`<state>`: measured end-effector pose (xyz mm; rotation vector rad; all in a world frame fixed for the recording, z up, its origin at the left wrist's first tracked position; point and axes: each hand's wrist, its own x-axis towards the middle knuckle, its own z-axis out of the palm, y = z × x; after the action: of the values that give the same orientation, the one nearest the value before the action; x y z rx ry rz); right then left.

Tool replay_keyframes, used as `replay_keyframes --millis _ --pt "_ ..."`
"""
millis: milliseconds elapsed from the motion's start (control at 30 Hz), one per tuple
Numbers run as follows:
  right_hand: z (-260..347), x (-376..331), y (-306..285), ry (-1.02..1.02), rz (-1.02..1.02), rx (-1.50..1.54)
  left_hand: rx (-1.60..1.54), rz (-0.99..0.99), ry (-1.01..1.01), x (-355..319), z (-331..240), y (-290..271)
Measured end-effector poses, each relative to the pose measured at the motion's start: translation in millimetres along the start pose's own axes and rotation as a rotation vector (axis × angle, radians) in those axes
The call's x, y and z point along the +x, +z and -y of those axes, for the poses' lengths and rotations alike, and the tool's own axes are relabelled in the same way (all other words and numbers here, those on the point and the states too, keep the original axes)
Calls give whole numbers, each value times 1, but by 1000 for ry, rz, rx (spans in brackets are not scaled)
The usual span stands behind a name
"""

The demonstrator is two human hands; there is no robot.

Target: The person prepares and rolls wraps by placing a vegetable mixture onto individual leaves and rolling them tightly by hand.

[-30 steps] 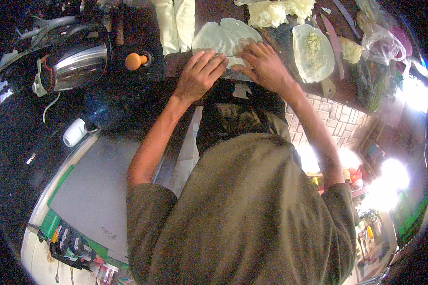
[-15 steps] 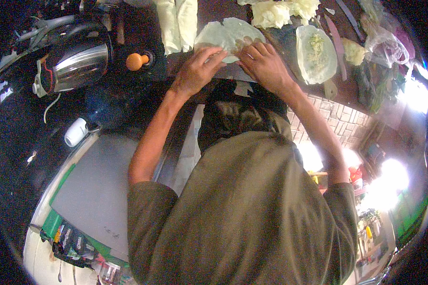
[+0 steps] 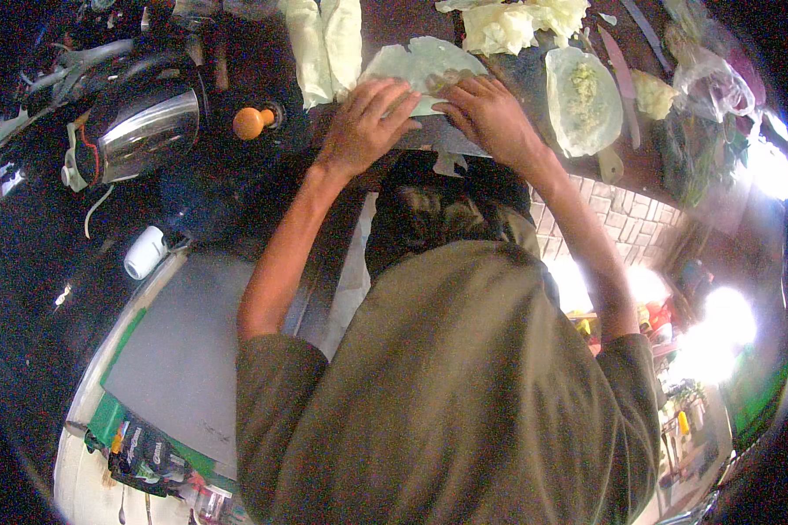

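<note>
A thin, pale translucent sheet of dough [image 3: 429,61] lies near the table's near edge in front of me. My left hand [image 3: 372,122] has its bent fingers over the near left edge of the sheet, thumb toward the middle. On the near right edge, my right hand [image 3: 490,118] curls its fingers over the dough. The undersides of both hands and the fingertips' exact grip are partly hidden. Farther right rests another flat pale sheet [image 3: 565,122] with a strip of pale green crumbly filling [image 3: 585,92]. Two long pale rolls [image 3: 326,44] lie side by side at the left.
Crumpled pale leafy pieces [image 3: 508,26] sit at the back. A knife with a reddish blade [image 3: 620,66] lies right of the filled sheet, near a clear plastic bag [image 3: 714,83]. At left are a shiny kettle [image 3: 153,127], an orange knob [image 3: 249,122] and a white cup-like object [image 3: 144,252].
My left hand's fingers have shifted slightly left and closer together at the sheet's edge. The right hand has stayed nearly in place. The view has tilted a little.
</note>
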<state>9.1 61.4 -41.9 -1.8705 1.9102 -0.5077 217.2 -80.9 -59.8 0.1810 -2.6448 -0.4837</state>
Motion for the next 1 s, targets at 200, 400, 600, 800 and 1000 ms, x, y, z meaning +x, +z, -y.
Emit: replay_keyframes --millis 200,400,600,800,1000 --pt "-4 -6 8 -54 -76 -21 11 142 -30 -2 -5 7" --pt "0 -15 7 -143 -83 -341 90 151 0 9 -10 -2" --pt "-7 -11 9 -183 -128 -346 -219 172 -229 8 -12 3" --pt "-9 -4 -3 -157 -83 -132 -366 241 -334 15 5 -16" --pt "-13 4 -18 -150 23 9 -57 226 -174 17 1 -15"
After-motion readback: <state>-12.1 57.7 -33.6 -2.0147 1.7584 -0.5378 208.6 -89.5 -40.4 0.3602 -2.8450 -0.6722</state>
